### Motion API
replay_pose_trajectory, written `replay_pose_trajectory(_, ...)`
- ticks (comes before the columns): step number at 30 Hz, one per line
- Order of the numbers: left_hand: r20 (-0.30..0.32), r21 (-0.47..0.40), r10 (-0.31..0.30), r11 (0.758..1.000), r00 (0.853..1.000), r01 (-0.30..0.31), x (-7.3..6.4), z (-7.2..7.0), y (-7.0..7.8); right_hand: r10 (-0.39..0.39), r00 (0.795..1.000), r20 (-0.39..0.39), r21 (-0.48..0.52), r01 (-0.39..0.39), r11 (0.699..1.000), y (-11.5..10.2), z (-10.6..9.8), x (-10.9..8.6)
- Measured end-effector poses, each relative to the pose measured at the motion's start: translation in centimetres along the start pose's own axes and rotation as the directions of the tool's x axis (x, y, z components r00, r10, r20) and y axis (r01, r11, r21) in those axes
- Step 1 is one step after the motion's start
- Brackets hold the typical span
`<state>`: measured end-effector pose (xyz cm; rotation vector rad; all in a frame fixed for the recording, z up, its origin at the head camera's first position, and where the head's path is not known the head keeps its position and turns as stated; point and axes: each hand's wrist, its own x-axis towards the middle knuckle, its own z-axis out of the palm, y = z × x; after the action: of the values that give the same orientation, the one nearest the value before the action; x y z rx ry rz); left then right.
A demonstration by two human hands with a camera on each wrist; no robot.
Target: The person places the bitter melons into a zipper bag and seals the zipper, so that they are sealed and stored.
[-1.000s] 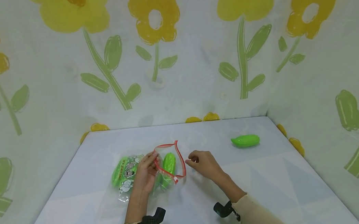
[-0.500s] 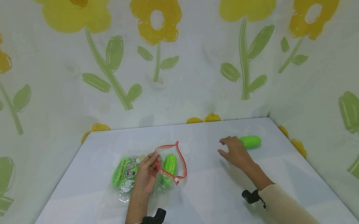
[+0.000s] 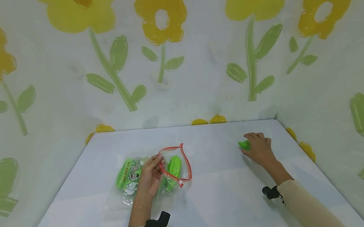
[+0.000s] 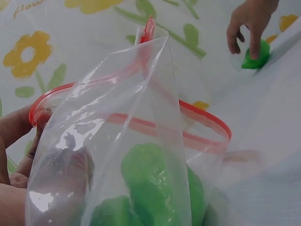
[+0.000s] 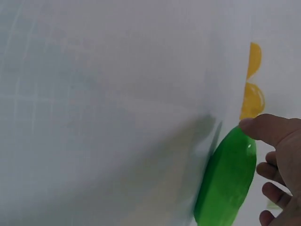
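My left hand (image 3: 150, 177) pinches the red-edged rim of a clear zip bag (image 4: 108, 84), whose mouth gapes wide in the head view. Inside the bag lies a bumpy green toy cucumber (image 3: 174, 167). More green (image 3: 123, 174) shows behind its printed side; the exact number of pieces cannot be told. Far right on the table, my right hand (image 3: 259, 148) arches over another green toy cucumber (image 5: 228, 179). Its thumb touches one end, while the other fingers stand slightly off the far side. Only the pointed tip of that cucumber shows in the head view.
The pale table (image 3: 214, 192) ends at a back edge against a hanging cloth (image 3: 199, 80) printed with yellow flowers. Similar cloth walls it in on both sides. Each wrist carries a small black camera (image 3: 158, 223).
My right hand has moved from beside the bag's mouth to the far right and come over the loose toy cucumber. The left hand and the bag have stayed in place.
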<state>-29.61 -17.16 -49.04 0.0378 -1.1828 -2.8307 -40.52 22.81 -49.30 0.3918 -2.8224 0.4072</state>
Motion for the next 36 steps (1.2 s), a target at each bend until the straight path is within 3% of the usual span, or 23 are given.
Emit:
replay_pose_trajectory(11,0.008,0.015,0.021,1.0,1.0,-0.021,0.1,0.1,-0.2,0.004,1.0,0.017,-0.077,-0.003,0.997,2.0,0.0,-0.3)
replay_pose_trajectory(23,-0.002,0.03,0.018,0.999,1.0,-0.018,0.1,0.0,-0.1,-0.093,0.992,-0.081,-0.115,0.083,0.99,1.7,0.0,-0.6)
replay_pose_trajectory(30,-0.004,0.04,0.016,0.999,1.0,-0.016,0.0,0.0,-0.1,-0.097,0.981,-0.168,0.013,0.101,0.995,-0.1,-0.4,-0.9)
replay_pose_trajectory(36,0.0,0.034,0.014,0.999,1.0,-0.014,0.0,0.0,-0.1,-0.012,0.987,-0.159,0.166,0.039,0.985,-2.4,-0.8,-1.3)
